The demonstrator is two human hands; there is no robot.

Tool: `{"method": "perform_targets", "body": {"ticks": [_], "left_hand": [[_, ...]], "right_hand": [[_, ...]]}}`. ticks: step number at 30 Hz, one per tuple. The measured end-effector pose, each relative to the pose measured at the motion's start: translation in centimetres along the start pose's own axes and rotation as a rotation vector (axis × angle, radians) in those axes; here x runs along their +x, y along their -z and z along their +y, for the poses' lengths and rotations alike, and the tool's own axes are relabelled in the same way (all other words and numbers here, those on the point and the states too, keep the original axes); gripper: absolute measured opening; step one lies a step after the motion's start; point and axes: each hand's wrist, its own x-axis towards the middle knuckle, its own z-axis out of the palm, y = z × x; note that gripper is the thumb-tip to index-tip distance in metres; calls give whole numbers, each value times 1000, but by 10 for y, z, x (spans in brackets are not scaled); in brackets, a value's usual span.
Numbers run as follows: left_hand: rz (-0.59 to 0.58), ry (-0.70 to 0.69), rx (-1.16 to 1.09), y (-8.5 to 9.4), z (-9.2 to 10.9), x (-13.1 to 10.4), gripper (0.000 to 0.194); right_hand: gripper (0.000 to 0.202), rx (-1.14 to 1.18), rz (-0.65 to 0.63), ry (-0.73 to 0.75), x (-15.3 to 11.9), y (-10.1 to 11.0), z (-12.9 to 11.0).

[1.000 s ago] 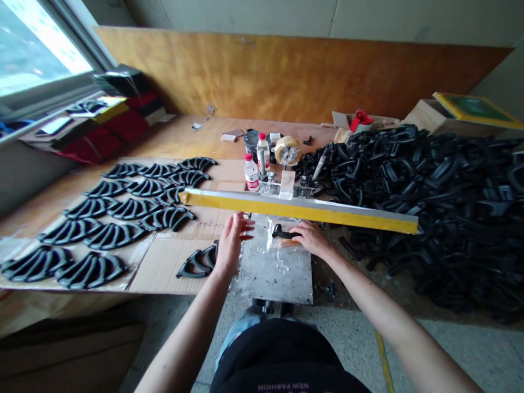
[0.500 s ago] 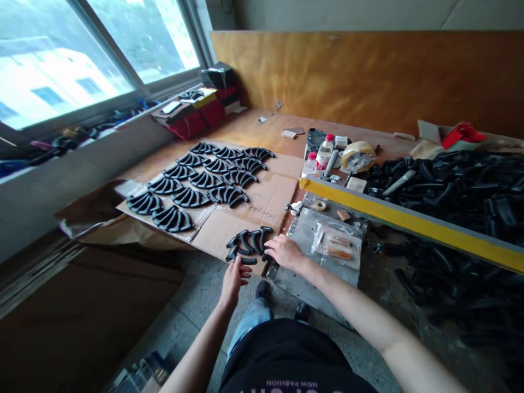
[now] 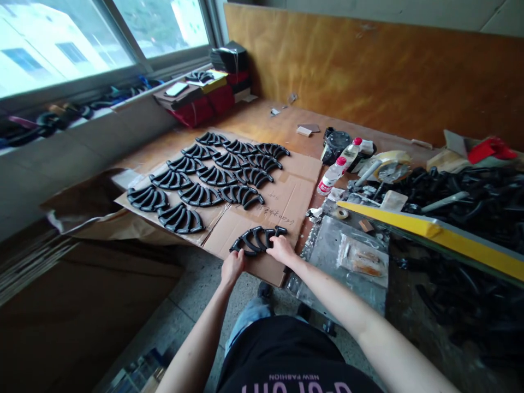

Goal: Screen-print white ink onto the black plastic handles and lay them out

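Curved black handle-like pieces (image 3: 252,240) lie side by side in a fan near the front edge of the cardboard sheet (image 3: 303,180). At the fan's left end, my left hand (image 3: 234,266) is closed with its fingertips on the nearest curved black piece. My right hand (image 3: 281,249) pinches the right end of the fan, partly covering the pieces there. Farther back on the cardboard, several more fans of the same black pieces (image 3: 180,218) lie in rows.
Right of the cardboard are a grey metal plate (image 3: 321,262) with a plastic bag (image 3: 362,256), plastic bottles (image 3: 331,176) and a tape roll (image 3: 391,164). A yellow-edged bar (image 3: 458,232) borders a heap of black pieces (image 3: 495,199). Red boxes (image 3: 192,109) stand near the window.
My left hand has closed on the fan's left end. My right hand has moved onto its right end, and the loose front piece now sits in line with the others. The view has shifted.
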Motion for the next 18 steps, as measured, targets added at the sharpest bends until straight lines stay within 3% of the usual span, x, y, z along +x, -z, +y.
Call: {"method": "perform_targets", "body": {"ticks": [5,8,12,15,18], "left_hand": [[53,-46,42,14,9,18,33],[95,-63,73,13,6,9,33],[188,-113,123,6,5,-8,30],[269,-195,137,-1,6,-19,26],[345,-403,169,-10,7,-26,28]], "right_hand": [[43,15,63,-98,7,6,-6],[41,-12,83,-110,12,7,-4],[40,-9,33,15,23,6,-2],[33,0,36,45,24,6,5],[28,-36,14,24,18,5,13]]}}
